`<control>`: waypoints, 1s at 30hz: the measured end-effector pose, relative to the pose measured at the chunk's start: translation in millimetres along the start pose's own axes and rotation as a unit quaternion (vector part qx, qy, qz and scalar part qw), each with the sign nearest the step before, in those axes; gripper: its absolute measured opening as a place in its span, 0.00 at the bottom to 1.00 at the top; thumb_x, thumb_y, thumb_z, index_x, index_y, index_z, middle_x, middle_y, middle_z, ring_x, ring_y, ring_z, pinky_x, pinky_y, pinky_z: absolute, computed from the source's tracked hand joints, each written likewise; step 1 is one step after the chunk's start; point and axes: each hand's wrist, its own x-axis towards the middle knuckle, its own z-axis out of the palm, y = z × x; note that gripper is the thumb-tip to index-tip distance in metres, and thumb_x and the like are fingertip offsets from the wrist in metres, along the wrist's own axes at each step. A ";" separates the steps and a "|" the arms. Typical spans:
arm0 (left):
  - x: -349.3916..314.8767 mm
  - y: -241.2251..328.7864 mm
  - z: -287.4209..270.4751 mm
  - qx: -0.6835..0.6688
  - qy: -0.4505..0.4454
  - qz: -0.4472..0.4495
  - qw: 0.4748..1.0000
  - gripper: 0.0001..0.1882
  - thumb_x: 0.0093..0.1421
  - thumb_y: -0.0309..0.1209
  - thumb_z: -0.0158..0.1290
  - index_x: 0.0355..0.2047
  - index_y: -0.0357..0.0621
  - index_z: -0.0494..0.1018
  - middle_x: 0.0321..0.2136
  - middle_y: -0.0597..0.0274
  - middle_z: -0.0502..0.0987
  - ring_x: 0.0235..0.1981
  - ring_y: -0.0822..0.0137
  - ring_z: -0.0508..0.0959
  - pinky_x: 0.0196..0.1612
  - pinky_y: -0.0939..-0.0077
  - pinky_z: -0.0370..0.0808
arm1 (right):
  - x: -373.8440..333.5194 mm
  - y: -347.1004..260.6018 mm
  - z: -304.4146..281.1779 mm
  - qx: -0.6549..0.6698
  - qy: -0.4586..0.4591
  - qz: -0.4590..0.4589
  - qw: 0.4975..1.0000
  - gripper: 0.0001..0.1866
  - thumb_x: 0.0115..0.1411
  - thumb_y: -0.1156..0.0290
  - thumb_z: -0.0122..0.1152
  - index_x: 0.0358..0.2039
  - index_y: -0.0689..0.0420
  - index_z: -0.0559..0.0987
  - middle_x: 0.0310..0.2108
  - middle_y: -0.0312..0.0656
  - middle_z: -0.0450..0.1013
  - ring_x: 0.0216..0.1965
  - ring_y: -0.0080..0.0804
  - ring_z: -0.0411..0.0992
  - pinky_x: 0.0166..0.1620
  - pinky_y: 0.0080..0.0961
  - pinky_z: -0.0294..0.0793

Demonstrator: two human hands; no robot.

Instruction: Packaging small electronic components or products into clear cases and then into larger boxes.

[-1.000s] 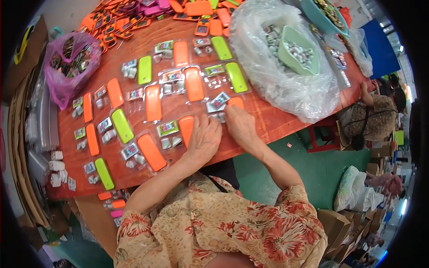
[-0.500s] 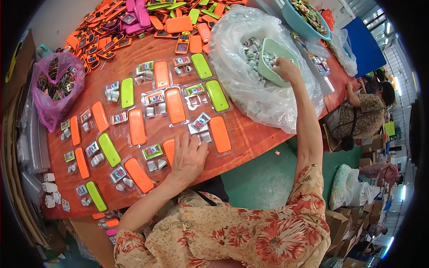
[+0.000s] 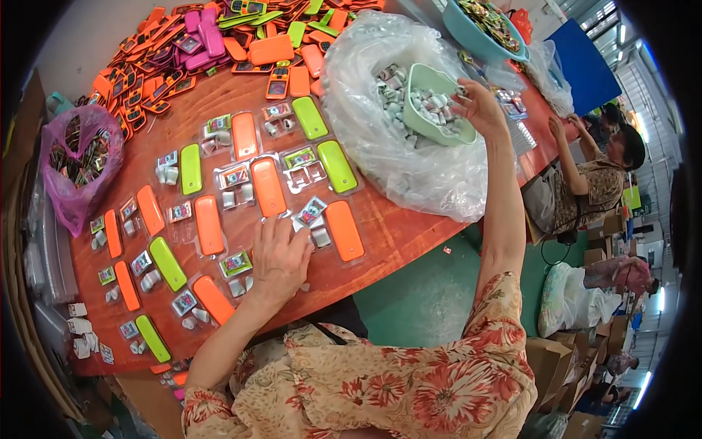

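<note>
My left hand (image 3: pixel 281 256) lies palm down with fingers apart over the clear plastic trays, covering part of one. By its fingertips, a tray holds an orange phone-shaped case (image 3: pixel 344 230), a small printed packet (image 3: pixel 312 211) tilted across it, and small white pieces (image 3: pixel 320 235). Just behind is a tray with a lime-green case (image 3: pixel 338 167) and a packet; its two small wells look bare. My right hand (image 3: pixel 480 110) is raised at the right rim of a pale green basket (image 3: pixel 415 79), fingers curled, a small whitish piece apparently at the fingertips. White pieces fill the basket, which rests in a large clear bag (image 3: pixel 358 95).
Orange, green and magenta toy phones (image 3: pixel 197 44) are heaped at the back. A pink bag of packets (image 3: pixel 80 161) stands left, and a blue basin of packets (image 3: pixel 486 33) at back right. A co-worker (image 3: pixel 603 161) sits on the right. Stacked clear trays (image 3: pixel 51 256) edge the left side.
My right hand has come up out of the basket toward its right rim. The left hand stays over the trays. The whole view has shifted, so the table sits further left.
</note>
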 end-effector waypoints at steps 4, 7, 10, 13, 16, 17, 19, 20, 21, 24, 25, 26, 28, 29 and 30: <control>1.9 -0.2 0.4 -0.009 -0.004 -0.029 1.000 0.15 0.39 0.25 0.56 0.31 0.40 0.69 0.33 0.53 0.66 0.41 0.50 0.65 0.44 0.57 0.61 | 15.5 18.7 9.0 -0.465 0.073 -0.027 0.882 0.15 0.47 0.60 0.58 0.29 0.59 0.72 0.21 0.37 0.67 0.26 0.25 0.67 0.26 0.21 0.66; 9.9 -3.9 -3.7 0.007 0.019 -0.026 0.999 0.15 0.40 0.24 0.56 0.31 0.40 0.69 0.33 0.53 0.66 0.40 0.50 0.65 0.44 0.57 0.62 | 20.7 42.8 13.5 -0.669 0.086 -0.241 0.698 0.17 0.40 0.62 0.61 0.27 0.60 0.73 0.24 0.51 0.70 0.29 0.45 0.69 0.31 0.36 0.66; 12.1 -13.6 -7.1 0.003 0.022 -0.035 0.999 0.13 0.43 0.26 0.54 0.32 0.39 0.69 0.31 0.53 0.65 0.39 0.51 0.65 0.42 0.58 0.62 | 22.4 24.9 17.4 -0.597 0.015 -0.150 0.788 0.16 0.40 0.62 0.62 0.26 0.60 0.73 0.23 0.49 0.70 0.28 0.42 0.70 0.30 0.33 0.66; 15.4 -18.5 -6.5 -0.015 0.018 -0.036 0.999 0.12 0.43 0.26 0.54 0.31 0.40 0.69 0.30 0.55 0.65 0.37 0.54 0.65 0.40 0.61 0.63 | 28.5 20.5 0.8 -0.613 0.033 -0.151 0.775 0.15 0.41 0.62 0.59 0.26 0.59 0.73 0.22 0.46 0.71 0.27 0.37 0.70 0.31 0.30 0.67; 17.6 -21.6 -5.9 -0.010 0.018 -0.045 0.999 0.12 0.43 0.26 0.54 0.31 0.40 0.69 0.29 0.56 0.66 0.37 0.55 0.65 0.39 0.62 0.63 | 20.7 17.5 1.8 -0.506 0.118 -0.227 0.824 0.14 0.44 0.64 0.54 0.30 0.58 0.74 0.24 0.44 0.72 0.27 0.32 0.71 0.31 0.25 0.67; 17.3 -23.8 -4.7 0.006 0.025 -0.041 0.999 0.12 0.43 0.27 0.54 0.31 0.40 0.69 0.29 0.56 0.66 0.36 0.55 0.65 0.39 0.62 0.63 | 14.1 14.1 6.7 -0.459 0.149 -0.290 0.826 0.15 0.45 0.64 0.55 0.32 0.59 0.74 0.23 0.42 0.72 0.25 0.29 0.70 0.31 0.24 0.67; 16.0 -28.7 -6.5 0.028 0.031 -0.044 0.998 0.11 0.43 0.27 0.54 0.30 0.41 0.69 0.29 0.57 0.66 0.36 0.55 0.65 0.38 0.62 0.63 | -19.5 -0.9 45.7 -0.376 0.173 -0.332 0.847 0.14 0.46 0.66 0.56 0.32 0.60 0.74 0.22 0.38 0.72 0.22 0.24 0.67 0.28 0.21 0.66; 15.4 -31.7 -7.2 0.047 0.017 -0.057 0.997 0.12 0.44 0.27 0.54 0.31 0.41 0.69 0.30 0.57 0.66 0.37 0.56 0.65 0.39 0.63 0.63 | -47.0 -5.7 74.7 -0.374 0.150 -0.324 0.856 0.11 0.48 0.69 0.56 0.33 0.60 0.73 0.24 0.36 0.71 0.20 0.20 0.65 0.24 0.18 0.65; 15.7 -34.1 -7.1 0.064 0.003 -0.068 0.996 0.12 0.44 0.28 0.55 0.31 0.42 0.69 0.31 0.57 0.67 0.38 0.57 0.66 0.40 0.63 0.63 | -66.1 -1.3 96.7 -0.365 0.084 -0.429 0.822 0.09 0.49 0.73 0.55 0.33 0.58 0.73 0.25 0.35 0.71 0.19 0.18 0.64 0.21 0.15 0.63; 20.2 -36.7 -1.4 0.068 -0.015 -0.083 0.994 0.11 0.44 0.29 0.54 0.30 0.42 0.69 0.31 0.57 0.67 0.38 0.57 0.66 0.40 0.63 0.62 | -111.4 39.1 154.8 -0.309 -0.107 -0.384 0.863 0.10 0.48 0.77 0.56 0.33 0.56 0.72 0.32 0.35 0.70 0.27 0.22 0.68 0.27 0.18 0.66; 23.0 -34.7 0.2 0.067 -0.016 -0.081 0.994 0.11 0.44 0.29 0.54 0.30 0.42 0.69 0.31 0.57 0.67 0.38 0.57 0.66 0.40 0.63 0.62 | -106.6 62.7 165.2 -0.315 -0.153 -0.415 0.840 0.11 0.47 0.77 0.56 0.34 0.56 0.72 0.32 0.36 0.70 0.29 0.26 0.69 0.29 0.21 0.67; 26.3 -32.4 1.6 0.070 -0.014 -0.072 0.995 0.11 0.44 0.29 0.54 0.30 0.43 0.70 0.30 0.58 0.67 0.38 0.57 0.66 0.39 0.63 0.62 | -102.1 82.1 171.6 -0.323 -0.197 -0.443 0.813 0.12 0.46 0.77 0.56 0.34 0.55 0.71 0.32 0.37 0.70 0.31 0.30 0.69 0.31 0.24 0.68; 28.4 -34.2 4.1 0.080 -0.012 -0.069 0.994 0.11 0.44 0.29 0.54 0.30 0.43 0.70 0.30 0.58 0.67 0.37 0.58 0.66 0.39 0.64 0.62 | -101.4 100.9 185.3 -0.426 -0.243 -0.398 0.775 0.12 0.45 0.76 0.56 0.32 0.57 0.71 0.34 0.40 0.70 0.35 0.38 0.68 0.36 0.29 0.69; 29.3 -36.5 6.8 0.079 -0.008 -0.065 0.995 0.11 0.44 0.28 0.54 0.30 0.43 0.70 0.29 0.58 0.67 0.37 0.58 0.66 0.39 0.64 0.62 | -96.3 108.2 189.5 -0.461 -0.274 -0.382 0.753 0.12 0.44 0.75 0.57 0.33 0.58 0.72 0.35 0.40 0.70 0.36 0.39 0.68 0.39 0.28 0.68; 30.0 -38.1 8.2 0.077 -0.003 -0.061 0.995 0.11 0.44 0.28 0.53 0.30 0.43 0.70 0.29 0.58 0.67 0.36 0.58 0.66 0.38 0.64 0.62 | -94.2 114.7 189.8 -0.459 -0.277 -0.383 0.752 0.12 0.44 0.75 0.57 0.33 0.58 0.72 0.35 0.40 0.70 0.36 0.39 0.68 0.39 0.28 0.68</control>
